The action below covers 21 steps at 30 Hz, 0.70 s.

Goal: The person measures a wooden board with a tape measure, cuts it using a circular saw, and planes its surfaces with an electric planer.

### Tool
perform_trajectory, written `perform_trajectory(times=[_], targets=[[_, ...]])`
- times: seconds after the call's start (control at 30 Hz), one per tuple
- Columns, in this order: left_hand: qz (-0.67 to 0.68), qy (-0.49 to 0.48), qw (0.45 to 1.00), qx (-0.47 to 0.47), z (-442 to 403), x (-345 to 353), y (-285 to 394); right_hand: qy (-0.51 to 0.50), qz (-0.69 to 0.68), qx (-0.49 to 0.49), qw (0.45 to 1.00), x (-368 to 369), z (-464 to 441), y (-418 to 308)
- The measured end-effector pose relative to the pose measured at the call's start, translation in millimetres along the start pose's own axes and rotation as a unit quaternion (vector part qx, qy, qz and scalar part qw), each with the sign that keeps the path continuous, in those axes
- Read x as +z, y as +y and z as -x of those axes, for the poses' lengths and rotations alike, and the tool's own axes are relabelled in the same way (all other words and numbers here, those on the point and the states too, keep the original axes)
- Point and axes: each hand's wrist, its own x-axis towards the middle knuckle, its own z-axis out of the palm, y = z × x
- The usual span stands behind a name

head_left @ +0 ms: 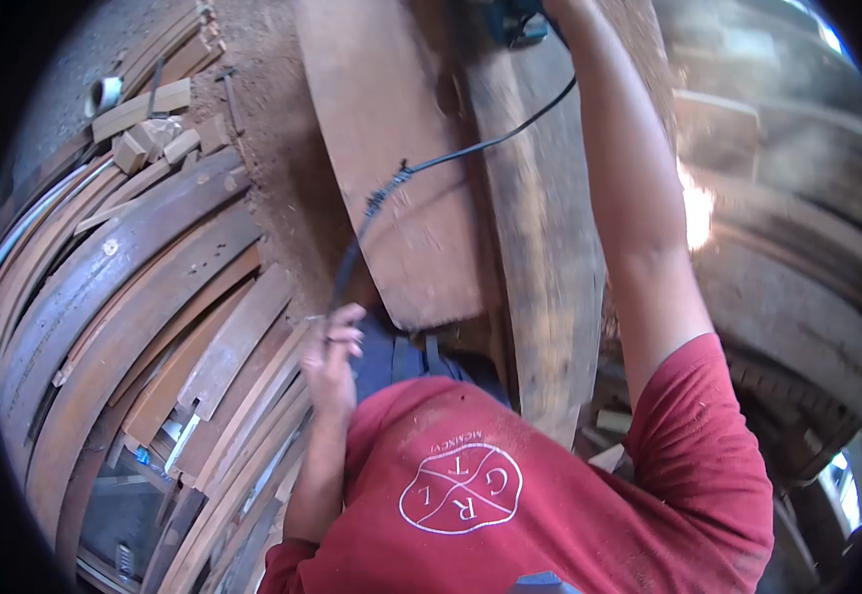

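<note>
My right arm reaches up to the top edge, where my right hand (561,8), mostly cut off by the frame, is at a teal and black power tool (520,24). Its kind does not show clearly. From the tool a dark power cord (490,145) sags across the boards, with a wrapped, knotted stretch midway. The cord runs down to my left hand (332,361), which is closed around it beside my waist. Under the cord lies a wide reddish-brown plank (416,233). Right of it runs a rough, weathered timber (535,257), passing beneath the tool.
Stacked boards (144,267) fill the left side, with small wood offcuts (149,144) and a white pipe piece (104,96) at their far end. More timber (777,287) lies on the right in bright, hazy light. Dusty brown ground (277,148) separates the left stack from the plank.
</note>
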Motion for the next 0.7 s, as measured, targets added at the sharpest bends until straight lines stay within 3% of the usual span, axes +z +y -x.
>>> perform_trajectory(times=[0.03,0.07,0.1,0.13,0.17,0.2,0.23,0.27,0.37,0.43,0.47,0.57,0.63,0.7], targets=[[0.005,0.067,0.998,0.005,5.6,-4.7,0.9,-0.017,0.026,0.086,0.996,-26.2,62.8,-4.4],[-0.002,0.054,0.999,0.002,9.9,-15.8,-1.4,0.019,0.107,0.069,0.992,-39.1,113.5,2.5],[-0.027,0.098,0.993,0.06,11.0,-27.3,-3.0,0.045,-0.017,-0.064,0.997,-65.9,170.8,10.5],[-0.05,0.142,0.981,0.122,16.0,-32.1,-4.4,0.024,0.014,0.044,0.999,-52.5,210.4,60.2],[-0.055,0.13,0.982,0.129,24.2,-30.4,-5.2,-0.001,-0.008,-0.033,0.999,-72.8,265.5,67.3],[-0.076,0.136,0.976,0.153,32.0,-28.8,-4.5,0.039,0.036,-0.047,0.997,-76.6,321.3,95.2],[-0.097,0.143,0.969,0.179,41.0,-28.3,-3.9,0.022,-0.002,0.004,1.0,-95.2,381.2,102.8],[-0.151,0.112,0.967,0.174,54.0,-28.0,-6.1,0.007,0.019,0.08,0.997,-112.0,443.1,111.1],[-0.174,0.032,0.971,0.159,96.4,12.6,-14.7,0.013,-0.037,0.143,0.989,-155.3,626.8,151.2],[-0.343,-0.098,0.881,0.309,114.3,25.5,-31.5,-0.004,-0.048,0.185,0.982,-184.3,735.6,174.2],[-0.361,-0.165,0.862,0.314,126.4,36.2,-32.9,-0.006,-0.042,0.205,0.978,-195.1,780.5,182.3],[-0.377,-0.277,0.838,0.282,153.4,58.2,-48.8,-0.016,-0.041,0.237,0.97,-204.2,806.0,187.8],[-0.376,-0.274,0.824,0.322,152.7,62.3,-53.3,-0.025,-0.047,0.247,0.968,-202.6,786.9,184.6],[-0.367,-0.256,0.87,0.208,155.5,61.9,-49.2,-0.013,-0.06,0.216,0.975,-195.1,747.1,175.0]])
